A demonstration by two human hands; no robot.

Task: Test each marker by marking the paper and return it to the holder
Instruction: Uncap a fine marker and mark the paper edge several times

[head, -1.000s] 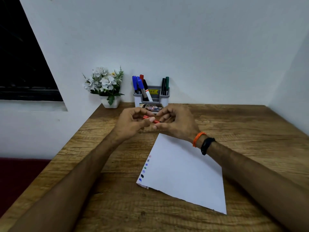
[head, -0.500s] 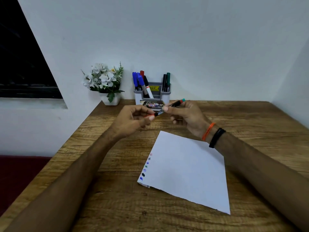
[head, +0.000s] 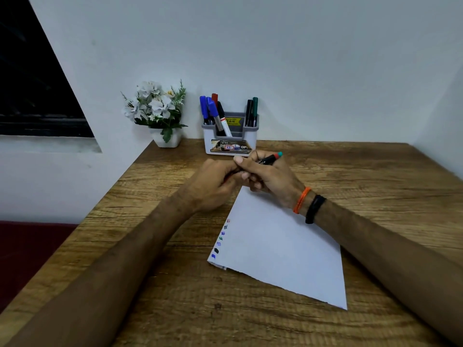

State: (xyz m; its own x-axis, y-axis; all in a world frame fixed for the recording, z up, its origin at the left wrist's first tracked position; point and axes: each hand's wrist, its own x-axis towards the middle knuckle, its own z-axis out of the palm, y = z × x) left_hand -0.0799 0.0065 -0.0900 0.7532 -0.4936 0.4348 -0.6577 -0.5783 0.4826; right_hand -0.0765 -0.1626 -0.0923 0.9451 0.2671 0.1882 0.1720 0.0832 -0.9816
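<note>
Above the desk (head: 375, 176), head view: both hands met over the far corner of the paper (head: 280, 246). Right hand (head: 270, 176) fingers pinched a marker (head: 269, 159), teal-tipped end pointing up-right. Left hand (head: 215, 184) fingers curled at the marker's other end; what they gripped was hidden. Holder (head: 229, 136) with more markers stood just behind, beside a flower pot (head: 166, 139). Colour swatches (head: 220, 239) ran along the paper's left edge.

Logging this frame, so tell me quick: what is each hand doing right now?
Left hand: fingers curled, meeting the right hand; what it holds is hidden.
Right hand: grips the marker.
</note>
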